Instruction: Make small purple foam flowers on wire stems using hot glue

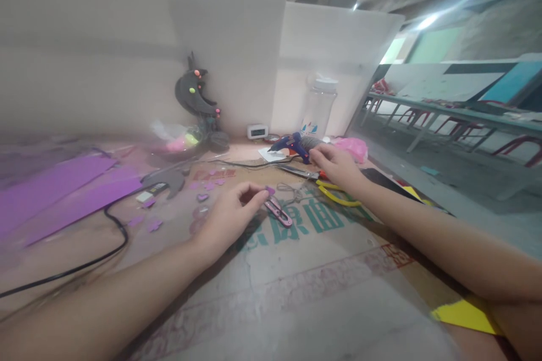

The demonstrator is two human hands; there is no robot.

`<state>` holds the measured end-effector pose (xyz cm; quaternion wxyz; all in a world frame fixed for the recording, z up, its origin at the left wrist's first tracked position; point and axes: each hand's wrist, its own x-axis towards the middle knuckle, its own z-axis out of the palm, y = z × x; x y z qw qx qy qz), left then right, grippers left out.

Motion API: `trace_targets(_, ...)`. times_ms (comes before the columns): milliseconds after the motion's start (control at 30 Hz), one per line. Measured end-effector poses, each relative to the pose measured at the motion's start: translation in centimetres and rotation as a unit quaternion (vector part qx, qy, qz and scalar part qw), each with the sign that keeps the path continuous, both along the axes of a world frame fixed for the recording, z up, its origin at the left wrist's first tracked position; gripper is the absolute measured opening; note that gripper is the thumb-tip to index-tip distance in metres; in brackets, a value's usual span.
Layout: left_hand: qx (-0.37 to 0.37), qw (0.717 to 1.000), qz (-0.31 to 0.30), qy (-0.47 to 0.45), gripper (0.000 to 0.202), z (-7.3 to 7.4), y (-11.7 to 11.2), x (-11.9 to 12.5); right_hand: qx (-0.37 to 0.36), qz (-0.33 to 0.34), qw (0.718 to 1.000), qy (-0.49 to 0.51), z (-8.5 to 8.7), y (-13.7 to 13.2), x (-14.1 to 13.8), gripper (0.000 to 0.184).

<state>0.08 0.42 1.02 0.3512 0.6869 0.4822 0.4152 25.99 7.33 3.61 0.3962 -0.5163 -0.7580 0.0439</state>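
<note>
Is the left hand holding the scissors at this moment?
No, the scissors lie apart from the left hand, whose thumb and finger are at the end of the pink clip.

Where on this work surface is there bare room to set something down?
The printed surface is bare between both forearms, nearer than the small pink item. Crowded: around the right hand, glue gun and scissors; left, purple sheets.

Left hand (231,211) pinched one end of the pink clip (279,214), left forearm (127,287) slanted from its left, right hand (336,168) curled beyond it, right forearm (432,237) reached in from its right
</note>
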Motion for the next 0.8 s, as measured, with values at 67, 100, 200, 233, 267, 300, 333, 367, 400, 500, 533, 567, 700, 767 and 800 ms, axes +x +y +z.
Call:
trace_targets(67, -0.003, 1.0, 0.002, 0.0, 0.026, 0.0, 0.0, 0.0, -0.019, -0.02, 1.0, -0.009, -0.7, 1.4, 1.1, 0.025)
trace_targets(100, -0.005, 1.0, 0.002, 0.0, 0.026, 0.0, 0.0, 0.1, -0.026, -0.03, 0.999, -0.009, -1.1, 1.9, 1.6, 0.021)
trace_targets(200, -0.002, 1.0, -0.003, -0.001, 0.025, -0.2, 0.1, 0.1, -0.043, -0.064, 0.997, -0.006, -1.7, 3.1, 2.4, 0.013)
trace_targets(233, -0.001, 1.0, -0.005, -0.001, 0.024, -0.2, 0.1, 0.1, -0.047, -0.071, 0.996, -0.006, -1.8, 3.5, 2.6, 0.013)
trace_targets(267, -0.003, 1.0, -0.006, -0.001, 0.024, -0.3, 0.1, 0.1, -0.052, -0.073, 0.996, -0.006, -1.8, 3.8, 2.6, 0.015)
trace_targets(300, -0.005, 1.0, -0.007, -0.001, 0.024, -0.4, 0.2, 0.0, -0.057, -0.072, 0.996, -0.008, -1.7, 4.2, 2.5, 0.018)
trace_targets(333, -0.008, 1.0, -0.009, 0.0, 0.024, -0.4, 0.2, 0.0, -0.065, -0.068, 0.995, -0.011, -1.6, 4.6, 2.4, 0.022)
trace_targets(367, -0.01, 1.0, -0.009, 0.001, 0.024, -0.5, 0.2, 0.0, -0.075, -0.064, 0.995, -0.016, -1.6, 5.1, 2.1, 0.027)
trace_targets(400, -0.011, 1.0, -0.01, 0.003, 0.025, -0.5, 0.3, 0.0, -0.086, -0.059, 0.994, -0.022, -1.5, 5.6, 1.9, 0.032)
trace_targets(500, -0.011, 1.0, -0.01, 0.005, 0.026, -0.6, 0.3, -0.1, -0.117, -0.053, 0.991, -0.047, -1.3, 7.4, 0.9, 0.04)
trace_targets(533, -0.014, 1.0, -0.01, 0.005, 0.026, -0.6, 0.4, -0.1, -0.127, -0.051, 0.989, -0.056, -1.3, 8.1, 0.5, 0.04)
trace_targets(567, -0.018, 1.0, -0.01, 0.005, 0.026, -0.6, 0.3, -0.1, -0.137, -0.05, 0.987, -0.066, -1.2, 8.7, 0.2, 0.038)
trace_targets(700, -0.026, 0.999, -0.021, 0.006, 0.025, -0.5, 0.3, -0.1, -0.161, -0.064, 0.98, -0.095, -1.1, 10.8, -0.6, 0.035)
trace_targets(767, -0.027, 0.999, -0.02, 0.007, 0.025, -0.5, 0.3, 0.0, -0.155, -0.083, 0.98, -0.095, -1.1, 11.1, -0.9, 0.032)
trace_targets(800, -0.028, 0.999, -0.018, 0.007, 0.025, -0.4, 0.3, 0.0, -0.15, -0.092, 0.98, -0.093, -1.0, 11.1, -0.9, 0.03)
